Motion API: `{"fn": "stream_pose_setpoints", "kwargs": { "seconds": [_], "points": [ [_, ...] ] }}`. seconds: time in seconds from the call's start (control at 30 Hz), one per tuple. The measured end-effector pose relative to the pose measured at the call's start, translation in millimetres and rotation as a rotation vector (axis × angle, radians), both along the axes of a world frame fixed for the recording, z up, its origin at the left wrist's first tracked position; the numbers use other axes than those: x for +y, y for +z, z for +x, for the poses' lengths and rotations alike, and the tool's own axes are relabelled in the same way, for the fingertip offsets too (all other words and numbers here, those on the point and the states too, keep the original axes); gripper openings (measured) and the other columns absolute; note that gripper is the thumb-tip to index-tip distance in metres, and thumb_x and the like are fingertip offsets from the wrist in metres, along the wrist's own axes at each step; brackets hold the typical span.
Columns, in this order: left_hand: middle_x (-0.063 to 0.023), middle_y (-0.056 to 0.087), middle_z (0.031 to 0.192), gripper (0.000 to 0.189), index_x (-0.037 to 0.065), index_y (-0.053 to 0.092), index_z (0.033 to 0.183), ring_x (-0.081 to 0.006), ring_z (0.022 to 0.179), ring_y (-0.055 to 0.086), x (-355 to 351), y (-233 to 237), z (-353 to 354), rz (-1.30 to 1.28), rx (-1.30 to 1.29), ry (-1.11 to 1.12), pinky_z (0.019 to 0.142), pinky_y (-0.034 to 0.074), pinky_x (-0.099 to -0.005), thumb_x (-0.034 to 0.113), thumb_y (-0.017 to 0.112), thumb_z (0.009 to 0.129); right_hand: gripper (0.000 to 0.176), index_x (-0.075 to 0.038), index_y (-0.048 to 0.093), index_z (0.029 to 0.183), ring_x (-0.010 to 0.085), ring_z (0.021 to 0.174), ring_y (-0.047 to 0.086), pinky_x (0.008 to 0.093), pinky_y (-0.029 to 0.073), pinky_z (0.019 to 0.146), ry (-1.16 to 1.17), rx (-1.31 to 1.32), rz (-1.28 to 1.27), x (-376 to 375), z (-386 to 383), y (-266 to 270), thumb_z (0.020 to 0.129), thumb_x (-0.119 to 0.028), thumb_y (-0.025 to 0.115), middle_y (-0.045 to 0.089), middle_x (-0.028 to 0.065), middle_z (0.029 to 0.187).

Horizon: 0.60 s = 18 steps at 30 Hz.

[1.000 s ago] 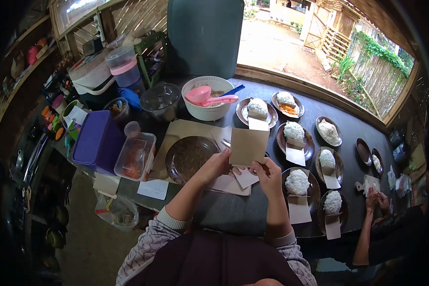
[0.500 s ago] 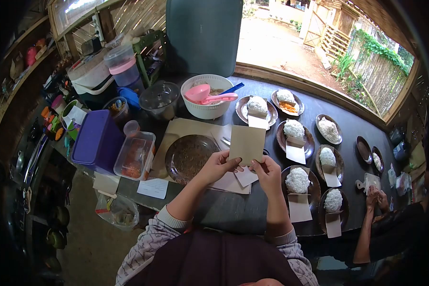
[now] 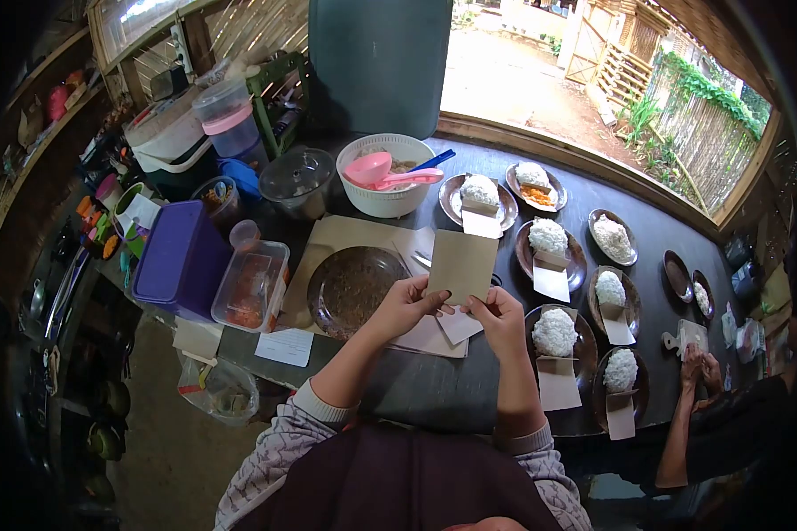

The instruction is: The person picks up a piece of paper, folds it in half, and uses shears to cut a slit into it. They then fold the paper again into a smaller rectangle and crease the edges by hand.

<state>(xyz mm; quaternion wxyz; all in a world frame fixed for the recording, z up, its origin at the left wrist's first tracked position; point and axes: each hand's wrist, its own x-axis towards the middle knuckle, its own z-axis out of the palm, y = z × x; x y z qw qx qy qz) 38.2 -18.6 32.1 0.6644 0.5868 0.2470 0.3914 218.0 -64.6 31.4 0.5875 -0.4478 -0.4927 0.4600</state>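
Observation:
A square of brown paper (image 3: 462, 268) is held upright in front of me by its lower edge. My left hand (image 3: 407, 307) pinches its lower left corner, thumb on the near face. At the lower right corner, my right hand (image 3: 498, 317) pinches it too. Just left of my hands lies a round dark plate (image 3: 354, 288) on large brown sheets (image 3: 314, 252). Beneath my hands are more cut paper pieces (image 3: 429, 339) and part of a metal tool, its shape mostly hidden. To the right, a mound of white rice (image 3: 554, 333) sits on a brown plate with a folded paper piece (image 3: 559, 386).
Several more rice plates (image 3: 577, 265) fill the right side. A white basket (image 3: 390, 199) with a pink ladle (image 3: 369, 166) stands behind. Left are an orange-filled plastic container (image 3: 251, 288) and a purple box (image 3: 181, 261). At far right, a co-worker's hands (image 3: 700, 367) are over a small board (image 3: 684, 336).
The view has shifted very slightly. The brown paper, still in both my hands, has turned a little and moved slightly right.

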Motion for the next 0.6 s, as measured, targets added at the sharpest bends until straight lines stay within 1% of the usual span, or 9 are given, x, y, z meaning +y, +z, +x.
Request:
{"fn": "stream_pose_setpoints", "kwargs": {
  "seconds": [0.03, 0.1, 0.17, 0.33, 0.53, 0.6],
  "points": [
    [-0.0044, 0.063, 0.093, 0.03, 0.0, 0.054, 0.108, -0.0111, 0.08, 0.063, 0.3, -0.4, -0.3, 0.004, -0.003, 0.001, 0.065, 0.046, -0.0207, 0.022, 0.056, 0.088, 0.012, -0.001, 0.052, 0.074, 0.008, 0.071, 0.059, 0.0189, 0.044, 0.061, 0.0, 0.0, -0.001, -0.7, -0.7, 2.3, 0.082, -0.003, 0.06, 0.06, 0.0039, 0.076],
    [-0.004, 0.063, 0.092, 0.03, -0.001, 0.054, 0.108, -0.0111, 0.08, 0.063, 0.5, -0.2, -0.7, 0.007, -0.005, 0.002, 0.065, 0.046, -0.0209, 0.022, 0.056, 0.088, 0.012, -0.002, 0.051, 0.075, 0.0098, 0.073, 0.061, 0.0197, 0.046, 0.063, 0.022, 0.085, 0.012, -1.9, -1.8, 5.9, 0.082, -0.003, 0.061, 0.061, 0.0052, 0.077],
    [-0.0043, 0.063, 0.092, 0.03, 0.0, 0.054, 0.108, -0.0106, 0.079, 0.061, 0.1, 1.1, -0.8, -0.009, -0.011, -0.002, 0.068, 0.046, -0.0226, 0.02, 0.06, 0.086, 0.013, -0.002, 0.05, 0.075, 0.0104, 0.073, 0.061, 0.0201, 0.046, 0.064, 0.027, 0.074, 0.013, -1.1, -0.7, 3.8, 0.082, -0.003, 0.061, 0.061, 0.0055, 0.077],
    [-0.0043, 0.063, 0.093, 0.028, 0.0, 0.054, 0.108, -0.0106, 0.08, 0.061, 0.0, 0.5, -1.0, -0.013, -0.027, -0.013, 0.07, 0.047, -0.0228, 0.017, 0.059, 0.086, 0.013, -0.003, 0.05, 0.075, 0.0109, 0.073, 0.062, 0.0207, 0.047, 0.064, 0.029, 0.047, 0.007, -0.8, 0.2, 3.0, 0.082, -0.003, 0.061, 0.062, 0.0059, 0.077],
    [-0.0052, 0.062, 0.096, 0.028, 0.0, 0.053, 0.109, -0.0115, 0.082, 0.061, -0.9, 1.5, -1.5, 0.016, -0.039, -0.025, 0.072, 0.048, -0.0232, 0.016, 0.058, 0.086, 0.012, -0.003, 0.05, 0.076, 0.0093, 0.071, 0.06, 0.0204, 0.046, 0.064, 0.033, 0.048, -0.01, -1.3, 0.1, 5.3, 0.082, -0.003, 0.061, 0.062, 0.0058, 0.077],
    [-0.0053, 0.062, 0.097, 0.028, -0.001, 0.053, 0.109, -0.0118, 0.082, 0.061, -0.4, 0.3, -1.6, 0.023, -0.047, -0.031, 0.073, 0.049, -0.0233, 0.016, 0.058, 0.086, 0.011, -0.002, 0.051, 0.077, 0.0092, 0.071, 0.059, 0.0203, 0.045, 0.064, 0.009, 0.003, -0.026, 0.3, 2.2, 1.5, 0.082, -0.002, 0.061, 0.062, 0.0056, 0.076]
  ]
}}
